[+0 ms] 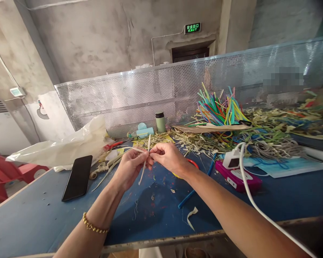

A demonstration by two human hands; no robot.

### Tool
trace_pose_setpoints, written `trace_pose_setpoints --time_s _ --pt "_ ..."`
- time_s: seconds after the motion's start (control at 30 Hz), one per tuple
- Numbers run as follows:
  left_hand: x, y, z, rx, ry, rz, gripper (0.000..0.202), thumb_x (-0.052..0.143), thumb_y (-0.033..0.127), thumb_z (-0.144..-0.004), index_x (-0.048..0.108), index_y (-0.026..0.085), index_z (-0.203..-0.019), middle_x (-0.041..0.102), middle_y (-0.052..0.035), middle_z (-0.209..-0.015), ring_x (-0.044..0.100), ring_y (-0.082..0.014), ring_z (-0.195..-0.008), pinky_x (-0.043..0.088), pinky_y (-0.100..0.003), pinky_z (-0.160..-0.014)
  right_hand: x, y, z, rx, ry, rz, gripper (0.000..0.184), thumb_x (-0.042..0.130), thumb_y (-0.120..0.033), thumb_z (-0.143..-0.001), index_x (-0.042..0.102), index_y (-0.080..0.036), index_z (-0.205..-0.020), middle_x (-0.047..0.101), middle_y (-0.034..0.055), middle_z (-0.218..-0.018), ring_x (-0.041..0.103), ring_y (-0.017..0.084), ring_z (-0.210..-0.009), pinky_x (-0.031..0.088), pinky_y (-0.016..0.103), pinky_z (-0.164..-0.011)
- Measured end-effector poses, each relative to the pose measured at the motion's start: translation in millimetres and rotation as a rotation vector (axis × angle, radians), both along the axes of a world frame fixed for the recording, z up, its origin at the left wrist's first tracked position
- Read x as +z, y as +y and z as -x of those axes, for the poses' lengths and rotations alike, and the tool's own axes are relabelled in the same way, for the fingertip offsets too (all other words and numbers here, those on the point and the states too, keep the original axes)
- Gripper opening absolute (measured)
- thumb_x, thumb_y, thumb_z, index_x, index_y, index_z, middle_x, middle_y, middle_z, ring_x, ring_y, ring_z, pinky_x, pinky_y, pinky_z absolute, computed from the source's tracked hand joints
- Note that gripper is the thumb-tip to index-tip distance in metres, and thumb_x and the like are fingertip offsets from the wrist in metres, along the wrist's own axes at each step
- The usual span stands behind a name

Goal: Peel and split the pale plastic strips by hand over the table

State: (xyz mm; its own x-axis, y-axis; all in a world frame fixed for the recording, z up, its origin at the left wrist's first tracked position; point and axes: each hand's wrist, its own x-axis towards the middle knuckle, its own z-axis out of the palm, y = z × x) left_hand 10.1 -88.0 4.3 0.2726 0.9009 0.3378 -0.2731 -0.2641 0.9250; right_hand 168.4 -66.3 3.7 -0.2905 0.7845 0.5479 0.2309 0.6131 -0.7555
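Both hands meet above the blue table (43, 215) and pinch thin pale strips (146, 154) of leaf-like material. My left hand (130, 166) is closed on the lower part, and one strip hangs down past its fingers. My right hand (168, 156) is closed in a pinch on the strips from the right, near where they cross. One strip end sticks straight up above the fingers. A gold bracelet (94, 225) sits on my left wrist.
A black phone (78, 177) lies at the left beside a crumpled plastic bag (70, 145). A pink device (238, 177) with a white cable (253, 200) lies at the right. Coloured strips (220, 109), pale strip scraps (204, 141), a green bottle (160, 122) and a perforated metal screen (140, 93) stand behind.
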Motion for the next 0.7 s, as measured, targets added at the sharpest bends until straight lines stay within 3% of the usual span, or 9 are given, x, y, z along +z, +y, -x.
trace_pose_setpoints --time_s 0.17,0.37,0.7 --pt "-1.8 3.1 -1.6 0.101 0.095 -0.089 0.018 0.073 0.026 -0.075 0.06 0.012 -0.073 0.066 -0.0032 -0.06 0.057 -0.012 -0.05 0.043 -0.025 -0.053 2.2 0.7 -3.3 -0.088 -0.065 -0.008 0.008 0.062 -0.017 -0.077 0.068 -0.014 -0.073 0.066 0.0014 -0.061 0.054 0.01 -0.054 0.038 0.022 -0.051" --pt "-2.6 1.7 -3.3 0.187 0.2 -0.091 0.008 0.065 0.018 -0.074 0.059 0.014 -0.072 0.064 -0.0011 -0.057 0.054 -0.011 -0.048 0.042 -0.025 -0.052 5.8 1.1 -5.6 -0.107 -0.035 0.009 0.022 0.067 -0.035 -0.079 0.067 -0.014 -0.074 0.064 0.0028 -0.065 0.053 0.011 -0.057 0.039 0.024 -0.052" --pt "-3.4 4.4 -1.4 0.221 0.212 -0.052 0.012 0.055 0.009 -0.062 0.053 0.016 -0.051 0.051 0.0032 -0.049 0.043 -0.0074 -0.043 0.033 -0.024 -0.047 -2.2 -0.5 6.6 -0.155 -0.07 -0.113 0.011 0.062 -0.017 -0.078 0.067 -0.014 -0.069 0.064 0.002 -0.063 0.052 0.011 -0.058 0.038 0.024 -0.054"
